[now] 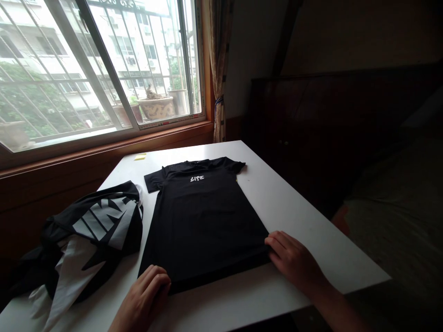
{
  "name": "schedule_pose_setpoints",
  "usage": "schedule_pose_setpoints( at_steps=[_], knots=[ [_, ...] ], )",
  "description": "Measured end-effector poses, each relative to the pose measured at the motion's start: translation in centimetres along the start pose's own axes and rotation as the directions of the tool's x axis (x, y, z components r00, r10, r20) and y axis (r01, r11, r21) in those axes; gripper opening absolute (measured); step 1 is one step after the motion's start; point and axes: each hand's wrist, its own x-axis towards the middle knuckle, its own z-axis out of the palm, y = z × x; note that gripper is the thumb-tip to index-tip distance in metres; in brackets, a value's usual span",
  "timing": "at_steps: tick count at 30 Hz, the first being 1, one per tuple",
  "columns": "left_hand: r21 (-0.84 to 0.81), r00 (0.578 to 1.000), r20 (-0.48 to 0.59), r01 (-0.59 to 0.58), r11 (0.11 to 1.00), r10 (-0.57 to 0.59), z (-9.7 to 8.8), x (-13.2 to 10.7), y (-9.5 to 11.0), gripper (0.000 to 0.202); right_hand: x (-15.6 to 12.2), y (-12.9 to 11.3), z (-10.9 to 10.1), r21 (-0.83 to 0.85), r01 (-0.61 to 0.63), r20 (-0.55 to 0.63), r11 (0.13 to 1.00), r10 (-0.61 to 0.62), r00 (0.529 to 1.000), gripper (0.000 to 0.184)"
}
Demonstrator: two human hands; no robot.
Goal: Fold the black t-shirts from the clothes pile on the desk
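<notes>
A crumpled black-and-white garment (86, 235) and a small yellow sticky note (140, 157) flank one flat black cotton T-shirt (200, 221) on the white counter (304, 216). The left hand (147, 295) and right hand (294, 263), both loosely curled, press the shirt's hem corners.

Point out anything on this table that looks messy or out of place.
The black-and-white garment lies crumpled at the left edge of the table, partly hanging over it. The black T-shirt lies flat and straight.
</notes>
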Motion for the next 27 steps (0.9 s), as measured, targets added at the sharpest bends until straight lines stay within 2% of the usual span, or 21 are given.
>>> schedule_pose_setpoints(
  at_steps=[4, 8, 11, 14, 17, 19, 22, 27],
  knots=[
    [0.028, 0.998, 0.059, -0.021, 0.999, 0.02, -0.2, 0.6, 0.2, 0.013, -1.7, 1.7, -0.5, -0.045, -0.076, -0.076, 0.996, 0.072, 0.995, 0.024],
    [0.036, 0.977, 0.211, -0.014, 0.999, 0.006, -0.7, 2.2, 0.4, 0.017, -2.4, 2.3, -0.7, -0.017, -0.132, -0.122, 0.991, 0.129, 0.984, 0.021],
    [0.048, 0.958, 0.286, -0.052, 0.998, 0.036, -0.9, 5.1, 0.2, 0.018, -2.7, 2.3, -0.8, 0.013, -0.135, -0.15, 0.991, 0.135, 0.979, 0.018],
    [0.056, 0.949, 0.296, -0.133, 0.99, 0.111, -0.1, 9.9, -0.4, 0.019, -3.0, 2.4, -0.8, 0.032, -0.131, -0.168, 0.991, 0.134, 0.977, 0.017],
    [0.085, 0.931, 0.316, -0.221, 0.972, 0.184, 2.4, 15.7, -0.8, 0.019, -3.5, 2.7, -0.5, 0.025, -0.128, -0.16, 0.991, 0.131, 0.978, 0.018],
    [0.15, 0.907, 0.337, -0.317, 0.937, 0.252, 4.8, 19.5, -0.6, 0.018, -3.7, 2.8, -0.3, 0.019, -0.139, -0.164, 0.99, 0.141, 0.976, 0.019],
    [0.138, 0.875, 0.355, -0.396, 0.908, 0.328, 8.7, 24.8, 0.1, 0.019, -3.8, 2.9, -0.1, 0.035, -0.166, -0.172, 0.986, 0.169, 0.97, 0.019],
    [0.136, 0.82, 0.389, -0.503, 0.854, 0.421, 14.3, 31.0, 1.2, 0.021, -3.8, 2.8, -0.2, 0.049, -0.178, -0.175, 0.983, 0.184, 0.967, 0.02]
  ],
)
